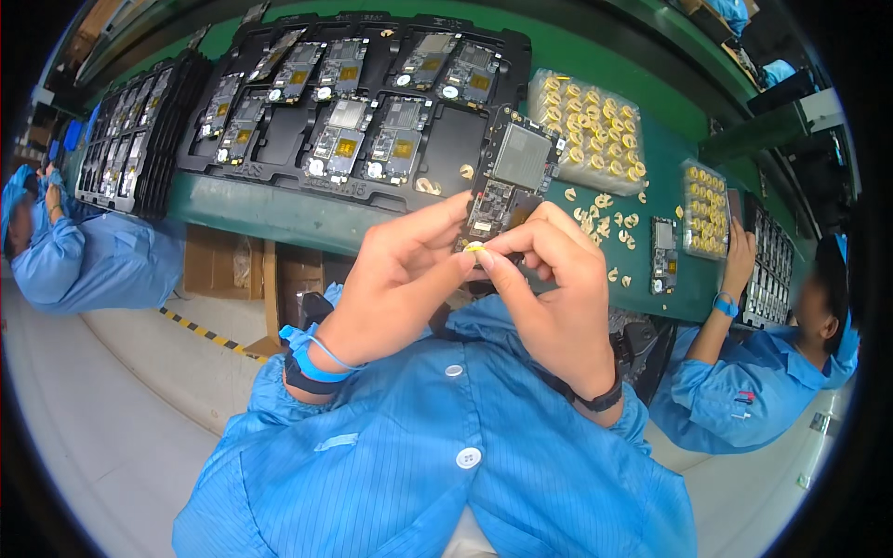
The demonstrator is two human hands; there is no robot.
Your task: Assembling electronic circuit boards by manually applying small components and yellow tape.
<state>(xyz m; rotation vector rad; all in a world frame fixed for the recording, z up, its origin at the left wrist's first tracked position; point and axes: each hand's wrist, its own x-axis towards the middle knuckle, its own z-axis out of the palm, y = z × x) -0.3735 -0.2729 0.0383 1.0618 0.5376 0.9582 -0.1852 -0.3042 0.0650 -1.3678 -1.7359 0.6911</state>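
Observation:
A dark circuit board [521, 158] with a large silver shield stands tilted up between my hands, in front of my chest. My left hand [395, 284] is closed round its lower left side, thumb at the bottom end. At that end sits a small round white part with yellow on it [477, 248], which the thumb and forefinger of my right hand [553, 279] pinch. The right hand's other fingers curl behind the board's lower right side. How the round part meets the board is hidden by my fingertips.
A black tray [270, 153] of circuit boards lies ahead, with stacked trays [130, 139] at its left. A clear tray [595, 130] of round yellow parts is ahead right, loose cream-coloured pieces [605, 219] scattered before it. A single board [663, 256] lies farther right. Co-workers sit on both sides.

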